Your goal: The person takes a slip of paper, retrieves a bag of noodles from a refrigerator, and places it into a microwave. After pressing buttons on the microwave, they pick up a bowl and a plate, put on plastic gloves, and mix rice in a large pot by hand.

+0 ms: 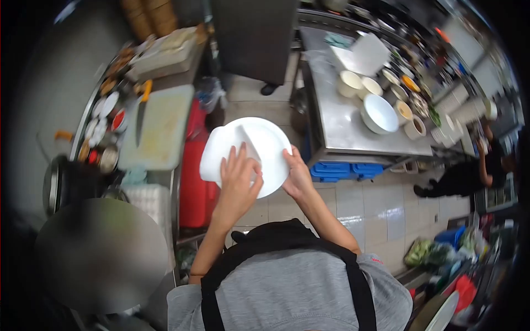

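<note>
A white round plate (pixel 274 138) is in front of my body, over the floor between two counters. My right hand (pixel 298 175) grips its right rim, thumb on top and the other fingers underneath. A white sheet that looks like folded paper (pixel 213 150) overlaps the plate's left half and extends past its left edge. My left hand (pixel 237 179) rests on this sheet, fingers pressed against it and thumb bent in toward the plate's middle.
At left, a cutting board (pixel 160 127) carries a knife (pixel 141 110) with an orange handle. Right of me, a steel table (pixel 342 124) bears a large white bowl (pixel 379 114) and several tubs. Blue crates (pixel 331 171) sit under it. Far right stands a person (pixel 469 174) in dark clothes.
</note>
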Demonstrator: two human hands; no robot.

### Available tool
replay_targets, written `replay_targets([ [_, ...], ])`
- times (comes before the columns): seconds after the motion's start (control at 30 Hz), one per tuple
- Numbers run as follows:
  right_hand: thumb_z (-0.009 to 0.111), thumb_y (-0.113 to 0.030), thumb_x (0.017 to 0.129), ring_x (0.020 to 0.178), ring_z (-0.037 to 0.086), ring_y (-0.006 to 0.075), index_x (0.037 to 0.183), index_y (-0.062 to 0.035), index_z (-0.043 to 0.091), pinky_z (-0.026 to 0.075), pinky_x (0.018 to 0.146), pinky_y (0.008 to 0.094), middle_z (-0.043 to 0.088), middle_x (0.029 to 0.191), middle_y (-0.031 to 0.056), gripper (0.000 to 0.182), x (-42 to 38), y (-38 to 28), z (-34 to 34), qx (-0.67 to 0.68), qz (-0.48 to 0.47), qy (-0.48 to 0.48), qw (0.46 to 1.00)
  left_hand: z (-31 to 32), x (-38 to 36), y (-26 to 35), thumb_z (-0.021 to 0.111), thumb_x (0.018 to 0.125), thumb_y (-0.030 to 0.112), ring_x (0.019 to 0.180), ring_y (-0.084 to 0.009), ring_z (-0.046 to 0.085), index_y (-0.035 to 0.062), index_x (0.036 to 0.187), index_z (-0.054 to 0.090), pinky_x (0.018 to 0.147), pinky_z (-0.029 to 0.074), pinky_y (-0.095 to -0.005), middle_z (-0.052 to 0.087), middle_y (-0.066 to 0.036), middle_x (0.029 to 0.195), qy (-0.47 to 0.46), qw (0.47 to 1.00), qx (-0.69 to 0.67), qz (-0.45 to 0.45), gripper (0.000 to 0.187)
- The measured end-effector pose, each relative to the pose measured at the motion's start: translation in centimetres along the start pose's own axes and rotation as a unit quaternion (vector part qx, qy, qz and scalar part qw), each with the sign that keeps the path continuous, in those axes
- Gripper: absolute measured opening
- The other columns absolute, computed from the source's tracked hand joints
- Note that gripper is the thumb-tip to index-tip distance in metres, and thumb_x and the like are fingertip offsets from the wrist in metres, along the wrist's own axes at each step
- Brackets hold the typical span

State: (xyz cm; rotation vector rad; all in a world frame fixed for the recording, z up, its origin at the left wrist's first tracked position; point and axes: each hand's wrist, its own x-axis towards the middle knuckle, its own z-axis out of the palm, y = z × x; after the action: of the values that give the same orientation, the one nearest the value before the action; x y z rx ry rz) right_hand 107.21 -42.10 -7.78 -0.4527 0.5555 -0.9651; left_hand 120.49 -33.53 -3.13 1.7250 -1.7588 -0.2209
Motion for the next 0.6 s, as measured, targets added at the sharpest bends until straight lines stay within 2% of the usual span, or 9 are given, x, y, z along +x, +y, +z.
replay_targets([
  [0.03, 0.04, -0.015, 0.093, 0.1, 0.052, 0.0204, 0.11, -0.0079, 0.037, 0.048, 0.083, 0.0366, 0.049, 0.108, 0.0102, 0.018, -0.2, -0.8, -1.3, 0.0, -0.008, 0.018, 1.0, 2.7, 0.7, 0.7, 0.055, 0.079, 0.019, 0.129, -0.0428, 0.019, 0.0077, 0.085, 0.05, 0.101, 0.012, -0.0558, 0.029, -0.025, 0.136, -0.035, 0.999, 0.008, 0.015, 0.014],
  [0.13, 0.038, -0.014, 0.093, 0.101, 0.051, 0.0202, 0.113, -0.0072, 0.035, 0.047, 0.085, 0.0356, 0.048, 0.11, 0.0109, 0.021, -0.7, -4.2, -5.0, 0.031, -0.031, 0.047, 0.998, 7.7, 2.8, 3.7, 0.056, 0.08, 0.022, 0.128, -0.046, 0.019, 0.005, 0.085, 0.048, 0.098, 0.012, -0.0616, 0.03, -0.027, 0.134, -0.089, 0.988, 0.051, 0.118, 0.02],
  [0.17, 0.038, -0.014, 0.093, 0.105, 0.05, 0.0212, 0.116, -0.0073, 0.034, 0.047, 0.085, 0.0361, 0.047, 0.112, 0.0117, 0.024, -0.4, -5.0, -6.9, 0.019, -0.049, 0.063, 0.997, 8.3, 3.4, 4.8, 0.058, 0.08, 0.026, 0.128, -0.0437, 0.018, 0.0043, 0.1, 0.049, 0.099, 0.012, -0.0601, 0.029, -0.027, 0.135, -0.133, 0.982, 0.052, 0.125, 0.031],
  [0.27, 0.037, -0.013, 0.093, 0.108, 0.049, 0.023, 0.118, -0.0064, 0.032, 0.047, 0.087, 0.0374, 0.045, 0.115, 0.0126, 0.026, -1.0, -8.4, -10.0, 0.051, -0.065, 0.081, 0.993, 10.4, 5.2, 7.3, 0.059, 0.081, 0.021, 0.131, -0.0382, 0.018, 0.0045, 0.117, 0.045, 0.103, 0.015, -0.0515, 0.027, -0.027, 0.136, 0.064, 0.996, -0.016, 0.052, 0.043],
  [0.37, 0.038, -0.012, 0.093, 0.111, 0.047, 0.0251, 0.121, -0.006, 0.03, 0.044, 0.093, 0.0413, 0.042, 0.12, 0.0134, 0.03, -1.4, -12.5, -12.1, 0.047, -0.053, 0.115, 0.991, 14.8, 7.1, 6.0, 0.058, 0.081, 0.012, 0.126, -0.0313, 0.031, 0.002, 0.127, 0.036, 0.101, 0.026, -0.0403, 0.037, -0.024, 0.131, 0.204, 0.937, -0.263, -0.105, 0.052],
  [0.4, 0.039, -0.011, 0.092, 0.112, 0.046, 0.0255, 0.122, -0.0064, 0.03, 0.043, 0.094, 0.0427, 0.041, 0.12, 0.0135, 0.032, -1.4, -13.3, -12.8, 0.045, -0.045, 0.127, 0.99, 15.9, 7.7, 5.2, 0.057, 0.081, 0.009, 0.121, -0.0292, 0.036, 0.0003, 0.126, 0.037, 0.099, 0.029, -0.0377, 0.04, -0.022, 0.127, 0.122, 0.898, -0.39, -0.166, 0.051],
  [0.43, 0.04, -0.014, 0.092, 0.112, 0.046, 0.0257, 0.123, -0.0061, 0.029, 0.043, 0.093, 0.0425, 0.041, 0.121, 0.0139, 0.033, -1.1, -13.7, -13.7, 0.03, -0.046, 0.126, 0.99, 17.0, 8.0, 4.2, 0.056, 0.08, 0.006, 0.116, -0.0271, 0.041, -0.0014, 0.125, 0.037, 0.097, 0.033, -0.0352, 0.043, -0.021, 0.124, 0.038, 0.833, -0.504, -0.224, 0.049],
  [0.47, 0.04, -0.016, 0.093, 0.112, 0.046, 0.0258, 0.124, -0.0057, 0.028, 0.044, 0.092, 0.0422, 0.04, 0.122, 0.0143, 0.035, -0.5, -14.1, -14.9, 0.015, -0.048, 0.125, 0.991, 18.0, 8.5, 3.5, 0.055, 0.08, 0.002, 0.112, -0.025, 0.046, -0.0031, 0.124, 0.037, 0.094, 0.037, -0.0327, 0.047, -0.019, 0.12, -0.047, 0.745, -0.605, -0.277, 0.048],
  [0.6, 0.046, -0.032, 0.091, 0.112, 0.045, 0.0282, 0.13, -0.0079, 0.017, 0.046, 0.086, 0.0419, 0.036, 0.125, 0.0181, 0.055, 4.5, -15.9, -21.5, -0.131, -0.09, 0.15, 0.976, 21.4, 11.7, 3.0, 0.053, 0.076, -0.003, 0.101, -0.023, 0.054, -0.0052, 0.123, 0.037, 0.087, 0.044, -0.032, 0.051, -0.016, 0.115, -0.079, 0.764, -0.594, -0.239, 0.05],
])
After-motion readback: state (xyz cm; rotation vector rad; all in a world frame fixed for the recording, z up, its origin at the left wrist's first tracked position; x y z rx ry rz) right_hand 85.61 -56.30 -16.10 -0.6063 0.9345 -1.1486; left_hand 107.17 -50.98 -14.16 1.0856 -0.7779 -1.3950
